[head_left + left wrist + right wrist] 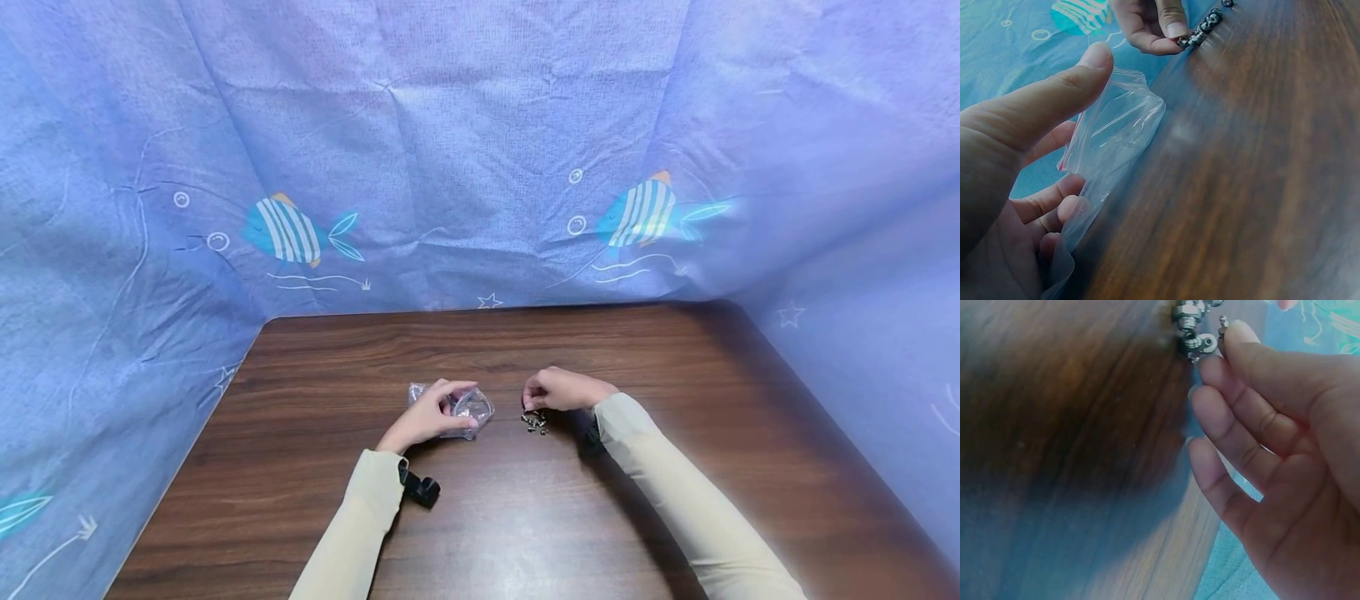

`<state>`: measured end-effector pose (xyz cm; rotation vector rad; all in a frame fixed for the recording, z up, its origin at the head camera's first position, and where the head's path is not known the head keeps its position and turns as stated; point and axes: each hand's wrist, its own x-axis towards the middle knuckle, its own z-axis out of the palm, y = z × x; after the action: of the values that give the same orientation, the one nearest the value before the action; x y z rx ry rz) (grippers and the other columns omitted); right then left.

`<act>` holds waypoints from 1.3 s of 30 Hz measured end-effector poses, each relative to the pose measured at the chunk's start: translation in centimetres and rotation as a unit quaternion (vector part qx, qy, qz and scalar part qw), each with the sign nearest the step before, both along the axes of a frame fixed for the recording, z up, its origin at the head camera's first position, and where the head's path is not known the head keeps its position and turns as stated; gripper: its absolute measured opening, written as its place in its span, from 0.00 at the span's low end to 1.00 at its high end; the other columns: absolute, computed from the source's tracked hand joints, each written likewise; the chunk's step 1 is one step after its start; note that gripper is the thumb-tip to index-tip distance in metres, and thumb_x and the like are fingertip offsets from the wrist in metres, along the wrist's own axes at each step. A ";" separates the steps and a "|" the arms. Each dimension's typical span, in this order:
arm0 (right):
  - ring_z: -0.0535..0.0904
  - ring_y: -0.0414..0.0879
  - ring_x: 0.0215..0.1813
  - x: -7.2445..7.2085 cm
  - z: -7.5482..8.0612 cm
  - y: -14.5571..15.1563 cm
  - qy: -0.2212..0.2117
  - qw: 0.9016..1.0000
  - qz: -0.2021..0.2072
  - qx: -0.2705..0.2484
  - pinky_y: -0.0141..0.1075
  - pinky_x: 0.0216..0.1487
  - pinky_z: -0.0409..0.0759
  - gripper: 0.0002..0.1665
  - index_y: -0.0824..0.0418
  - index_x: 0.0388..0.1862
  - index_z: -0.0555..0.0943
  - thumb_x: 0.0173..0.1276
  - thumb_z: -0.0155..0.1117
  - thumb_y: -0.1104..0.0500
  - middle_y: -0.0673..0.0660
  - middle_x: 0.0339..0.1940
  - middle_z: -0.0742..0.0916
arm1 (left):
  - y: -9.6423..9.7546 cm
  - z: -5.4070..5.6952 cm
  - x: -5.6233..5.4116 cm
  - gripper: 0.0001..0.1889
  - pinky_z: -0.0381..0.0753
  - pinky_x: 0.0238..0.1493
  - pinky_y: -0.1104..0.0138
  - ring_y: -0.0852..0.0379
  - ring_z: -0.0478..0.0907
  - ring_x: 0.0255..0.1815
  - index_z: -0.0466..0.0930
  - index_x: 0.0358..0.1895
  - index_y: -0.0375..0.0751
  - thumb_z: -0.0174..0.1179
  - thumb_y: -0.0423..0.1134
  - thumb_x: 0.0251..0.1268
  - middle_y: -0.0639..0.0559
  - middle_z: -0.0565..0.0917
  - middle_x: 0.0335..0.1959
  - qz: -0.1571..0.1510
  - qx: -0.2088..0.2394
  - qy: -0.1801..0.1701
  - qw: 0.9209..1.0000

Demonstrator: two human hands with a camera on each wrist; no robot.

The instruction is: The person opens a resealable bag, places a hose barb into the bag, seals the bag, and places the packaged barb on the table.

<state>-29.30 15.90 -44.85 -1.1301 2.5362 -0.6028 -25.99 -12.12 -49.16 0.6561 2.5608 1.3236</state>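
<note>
A small heap of metal parts is set on the desk, right under the fingertips of the right hand and slightly to the person's side of them. The right hand is by far the nearer one: the heap is all but touched by it, while the left hand is kept apart, with a short stretch of desk left between.

By the right thumb and forefinger, pressed nearly together, one small metal piece seems to be pinched; in the right wrist view its long axis is turned roughly across the thumb tip. The other fingers of that hand are loosely bent, and nothing is seen to be held by them.

A clear plastic bag is held in the left hand, its thumb and forefinger parted in a wide curve around the bag and the remaining fingers bent against the film. The bag is stretched sideways on the desk, and its rounded end is pointed to the right, toward the heap and the right hand. How far its mouth is parted cannot be told through the creased film.
</note>
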 end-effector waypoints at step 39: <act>0.77 0.36 0.35 -0.3 0.9 -4.8 0.037 0.997 -0.018 -0.066 0.30 0.43 0.77 0.05 0.58 0.35 0.83 0.68 0.62 0.59 0.48 0.32 0.85 | 0.1 0.1 -0.1 0.35 0.69 0.31 0.71 0.60 0.67 0.29 0.73 0.65 0.47 0.73 0.47 0.51 0.48 0.72 0.41 0.003 -0.003 0.003 1.000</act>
<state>-29.61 11.05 -43.97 -1.1747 2.6179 -0.7597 -26.07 -12.02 -49.09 0.6521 2.5720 1.3186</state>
